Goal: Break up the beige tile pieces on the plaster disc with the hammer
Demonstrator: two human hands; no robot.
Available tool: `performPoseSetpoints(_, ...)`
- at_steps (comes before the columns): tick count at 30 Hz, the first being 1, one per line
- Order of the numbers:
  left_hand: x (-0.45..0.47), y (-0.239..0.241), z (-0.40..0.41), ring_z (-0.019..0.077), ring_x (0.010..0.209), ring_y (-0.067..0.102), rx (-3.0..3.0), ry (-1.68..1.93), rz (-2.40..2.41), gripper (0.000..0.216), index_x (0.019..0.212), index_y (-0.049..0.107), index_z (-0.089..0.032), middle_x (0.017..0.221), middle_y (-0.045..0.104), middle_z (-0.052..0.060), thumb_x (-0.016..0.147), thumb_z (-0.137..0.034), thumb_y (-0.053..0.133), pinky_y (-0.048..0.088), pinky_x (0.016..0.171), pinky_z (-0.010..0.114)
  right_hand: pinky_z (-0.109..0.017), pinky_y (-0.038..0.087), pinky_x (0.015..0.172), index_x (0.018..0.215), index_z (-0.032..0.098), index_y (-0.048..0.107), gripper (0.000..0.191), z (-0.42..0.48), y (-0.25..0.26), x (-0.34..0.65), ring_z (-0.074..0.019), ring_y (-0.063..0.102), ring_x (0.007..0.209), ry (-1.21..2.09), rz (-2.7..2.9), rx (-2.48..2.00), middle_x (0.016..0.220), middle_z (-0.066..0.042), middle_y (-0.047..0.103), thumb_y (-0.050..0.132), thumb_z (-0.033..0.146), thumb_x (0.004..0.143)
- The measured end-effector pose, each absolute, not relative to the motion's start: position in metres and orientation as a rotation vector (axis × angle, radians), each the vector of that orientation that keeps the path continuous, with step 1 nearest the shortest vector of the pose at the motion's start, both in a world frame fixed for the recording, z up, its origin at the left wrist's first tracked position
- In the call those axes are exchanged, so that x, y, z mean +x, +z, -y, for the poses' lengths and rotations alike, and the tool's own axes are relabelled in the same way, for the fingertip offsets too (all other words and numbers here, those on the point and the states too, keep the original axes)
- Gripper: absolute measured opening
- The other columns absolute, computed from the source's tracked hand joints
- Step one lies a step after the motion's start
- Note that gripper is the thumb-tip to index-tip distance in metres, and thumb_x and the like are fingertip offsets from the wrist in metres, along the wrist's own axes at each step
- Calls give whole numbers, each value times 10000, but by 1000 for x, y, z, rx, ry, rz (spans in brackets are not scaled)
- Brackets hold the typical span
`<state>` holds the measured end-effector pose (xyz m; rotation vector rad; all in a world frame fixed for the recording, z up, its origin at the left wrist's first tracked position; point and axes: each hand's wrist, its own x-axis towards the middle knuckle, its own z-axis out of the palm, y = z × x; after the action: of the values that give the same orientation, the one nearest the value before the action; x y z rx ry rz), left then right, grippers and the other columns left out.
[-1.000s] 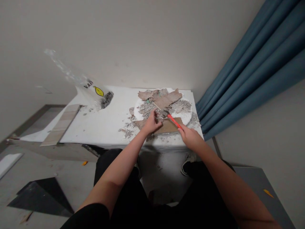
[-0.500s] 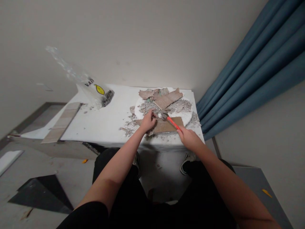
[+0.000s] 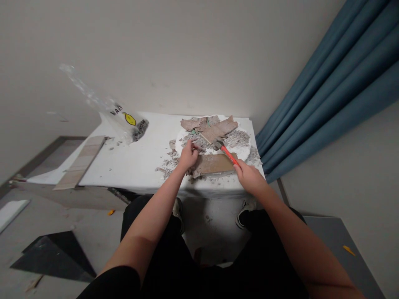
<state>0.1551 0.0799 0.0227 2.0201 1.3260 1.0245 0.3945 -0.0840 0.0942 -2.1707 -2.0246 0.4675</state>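
My right hand [image 3: 249, 176] grips the red handle of a hammer [image 3: 230, 155], its metal head over the rubble. Beside it, my left hand [image 3: 189, 155] hovers at the left of the heap, its fingers apart with nothing visible in them. A flat brown board piece [image 3: 215, 163] lies near the table's front edge, to the right of the left wrist. Under the debris is a round white slab [image 3: 245, 153]. Grey crumbled rubble [image 3: 238, 139] covers much of it, and broken board pieces [image 3: 221, 129] lie across its back.
A clear plastic bag [image 3: 116, 120] with a lemon print and dark grey bits stands on the white-covered table [image 3: 140, 162]. A wooden strip [image 3: 81, 162] lies at the left. Blue curtains [image 3: 324, 79] hang at the right, and dark sheets [image 3: 52, 255] lie on the floor.
My left hand has moved slightly left and up, away from the brown board. The hammer head has shifted a little to the right and up, still in my right hand.
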Motion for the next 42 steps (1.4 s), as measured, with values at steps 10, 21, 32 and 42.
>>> performPoseSetpoints(10, 34, 22, -122, 247, 950, 668, 1934, 433, -2094, 259, 990, 680, -184, 1023, 744, 99, 790, -306, 571, 499, 836, 332, -291, 376, 664, 1235, 209, 584, 376, 67, 69, 423, -259, 650, 835, 540, 1966, -2214, 976, -121, 719, 305, 370, 1039)
performPoseSetpoints(21, 17, -18, -130, 265, 937, 695, 2106, -318, -1941, 279, 945, 770, -209, 954, 769, 121, 777, -351, 599, 489, 768, 281, -292, 400, 721, 1204, 205, 603, 368, 64, 65, 427, -259, 645, 893, 582, 1940, -2177, 1041, -127, 717, 322, 366, 1031)
performPoseSetpoints(32, 16, -17, -131, 325, 1074, 669, 2026, -199, -2126, 345, 1092, 734, -189, 1153, 724, 159, 801, -255, 562, 534, 853, 372, -300, 414, 729, 1170, 199, 611, 337, 64, 62, 432, -269, 644, 893, 589, 1952, -2093, 985, -127, 722, 350, 341, 1012)
performPoseSetpoints(42, 41, -31, -128, 327, 1094, 671, 2053, -317, -2121, 414, 1175, 699, -146, 1182, 699, 206, 806, -283, 569, 533, 844, 341, -305, 419, 741, 1200, 207, 609, 363, 66, 65, 428, -277, 650, 930, 587, 1931, -2152, 1051, -136, 718, 340, 358, 1010)
